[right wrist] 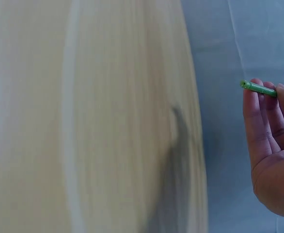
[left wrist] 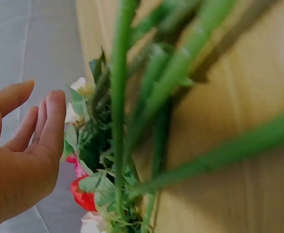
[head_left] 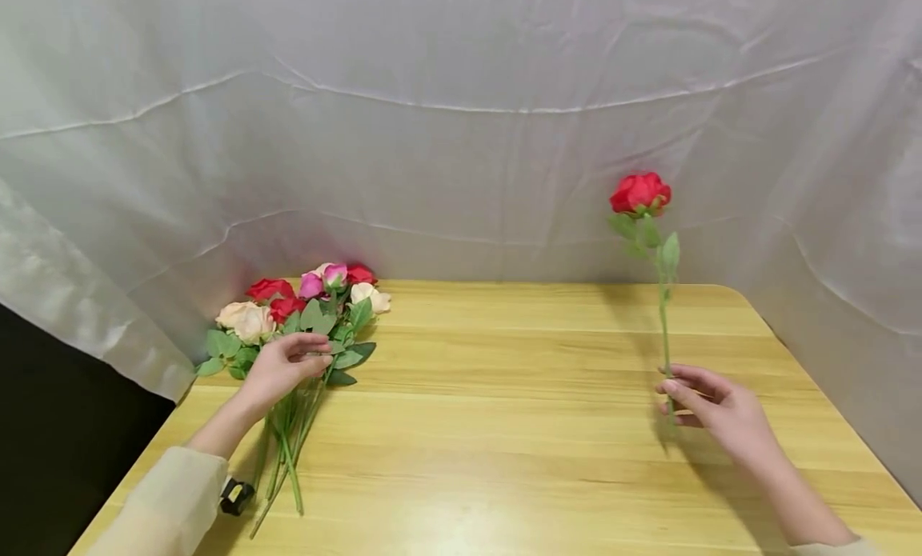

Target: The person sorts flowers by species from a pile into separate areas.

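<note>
Upright in my right hand is a single red rose with a green stem; thumb and fingers pinch its lower stem above the table's right side. From the right wrist view, the green stem end sticks out past the fingertips. My left hand hovers over a bunch of flowers at the table's left, by their leaves. Its thumb and fingers stand apart with nothing between them in the left wrist view. Red, magenta and peach roses make up the bunch, their stems pointing toward me.
Pale wooden table lies under both hands. Grey-white curtain cloth hangs along its back and right sides. A small black device sits at the left cuff. Dark space borders the table's left edge.
</note>
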Motion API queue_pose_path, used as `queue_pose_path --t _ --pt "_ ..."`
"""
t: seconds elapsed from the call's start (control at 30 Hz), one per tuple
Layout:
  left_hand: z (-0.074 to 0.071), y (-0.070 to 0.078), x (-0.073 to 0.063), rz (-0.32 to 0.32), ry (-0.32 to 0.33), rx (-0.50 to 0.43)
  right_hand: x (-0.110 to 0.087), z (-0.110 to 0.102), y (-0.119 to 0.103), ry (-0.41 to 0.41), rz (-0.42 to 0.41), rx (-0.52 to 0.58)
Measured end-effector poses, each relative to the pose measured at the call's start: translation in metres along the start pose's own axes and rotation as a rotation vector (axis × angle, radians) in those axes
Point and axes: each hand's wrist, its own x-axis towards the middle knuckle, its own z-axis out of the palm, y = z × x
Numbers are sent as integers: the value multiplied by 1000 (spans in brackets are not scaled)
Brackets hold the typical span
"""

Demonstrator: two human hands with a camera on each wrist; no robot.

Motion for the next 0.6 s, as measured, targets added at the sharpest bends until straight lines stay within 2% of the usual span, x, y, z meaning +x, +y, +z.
queue_pose_path --t 0.23,0.47,0.6 --pt "-1 -11 -1 -5 -28 76 -8 -50 23 41 64 30" --pt "-3 -12 -2 -13 -49 64 -15 -95 47 30 156 -76" --pt "-6 -10 -3 -53 -47 65 -16 -117 57 29 231 -145"
